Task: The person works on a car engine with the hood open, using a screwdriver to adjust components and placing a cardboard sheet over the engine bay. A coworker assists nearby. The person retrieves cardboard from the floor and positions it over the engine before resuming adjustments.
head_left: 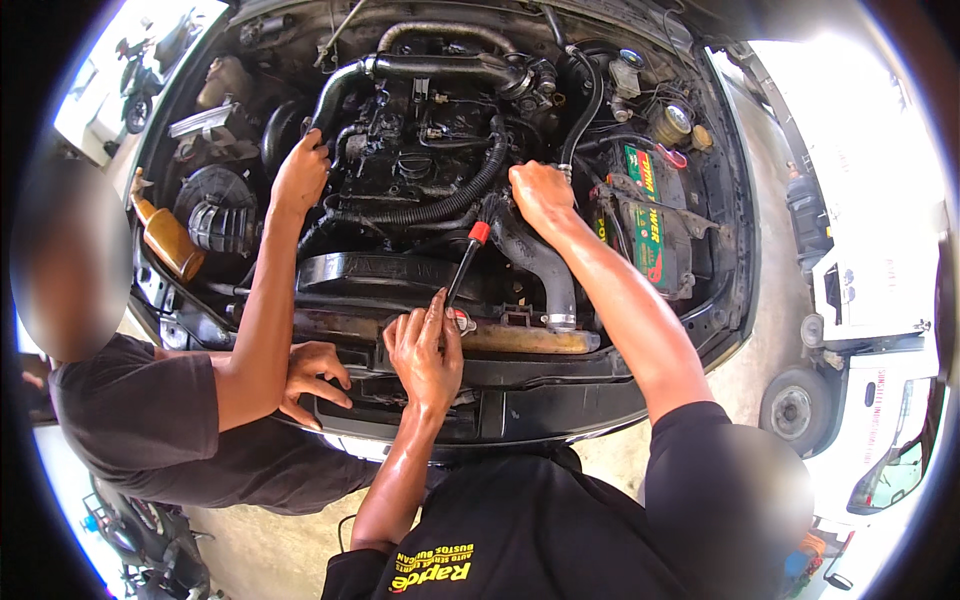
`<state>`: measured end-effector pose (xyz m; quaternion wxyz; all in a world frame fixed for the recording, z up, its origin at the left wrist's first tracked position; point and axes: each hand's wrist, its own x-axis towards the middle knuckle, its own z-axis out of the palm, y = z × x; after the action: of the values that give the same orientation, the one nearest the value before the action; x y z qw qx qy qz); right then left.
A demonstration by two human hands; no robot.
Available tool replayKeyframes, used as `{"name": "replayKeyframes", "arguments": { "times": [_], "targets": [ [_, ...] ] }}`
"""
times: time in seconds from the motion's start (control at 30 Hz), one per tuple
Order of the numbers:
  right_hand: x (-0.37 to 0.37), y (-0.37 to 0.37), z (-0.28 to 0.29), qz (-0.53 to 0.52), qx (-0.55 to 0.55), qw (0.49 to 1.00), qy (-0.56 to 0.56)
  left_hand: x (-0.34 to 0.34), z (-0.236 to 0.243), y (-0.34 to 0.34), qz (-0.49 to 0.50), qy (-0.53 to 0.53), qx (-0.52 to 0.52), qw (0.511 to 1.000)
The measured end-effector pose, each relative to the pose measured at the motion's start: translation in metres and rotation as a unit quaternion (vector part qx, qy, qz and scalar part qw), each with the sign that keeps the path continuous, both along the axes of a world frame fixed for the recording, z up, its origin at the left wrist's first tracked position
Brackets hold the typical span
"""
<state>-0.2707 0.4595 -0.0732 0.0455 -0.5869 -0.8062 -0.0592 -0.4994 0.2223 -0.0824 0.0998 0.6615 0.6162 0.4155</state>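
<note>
My left hand (425,350) is over the front of an open engine bay, fingers closed round a slim black tool with a red end (478,234); its exact kind is unclear. Beside those fingers sits a radiator cap (462,320) on the brownish radiator top (520,338). My right hand (542,195) is closed in a fist above the thick black radiator hose (540,262). What the fist grips, if anything, is hidden. Between my hands and farther back lies the dark, oily engine (400,185) with its ribbed hose (480,180).
At my left, a co-worker's hand (302,175) touches the engine's left side; their other hand (318,382) hovers at the front edge. A battery (645,215) stands right of my right hand. A yellowish reservoir (172,245) is at far left. A wheel (793,405) lies beyond the right fender.
</note>
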Motion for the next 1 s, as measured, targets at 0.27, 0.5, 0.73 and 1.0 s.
{"name": "replayKeyframes", "arguments": {
  "times": [0.27,0.5,0.73,1.0],
  "targets": [
    [0.002,-0.035,0.043,-0.052,-0.061,0.978,0.195,-0.012,0.008,-0.016,0.031,-0.010,-0.027,0.999],
    [-0.002,-0.049,0.040,-0.113,-0.151,0.966,0.176,-0.012,0.004,-0.013,0.011,-0.002,-0.039,0.999],
    [-0.004,-0.041,0.009,-0.052,-0.062,0.977,0.198,-0.006,0.004,-0.008,-0.001,-0.010,-0.059,0.998],
    [0.006,-0.022,0.003,-0.027,-0.026,0.996,0.082,-0.002,0.004,-0.001,-0.001,-0.014,-0.062,0.998]
  ]
}}
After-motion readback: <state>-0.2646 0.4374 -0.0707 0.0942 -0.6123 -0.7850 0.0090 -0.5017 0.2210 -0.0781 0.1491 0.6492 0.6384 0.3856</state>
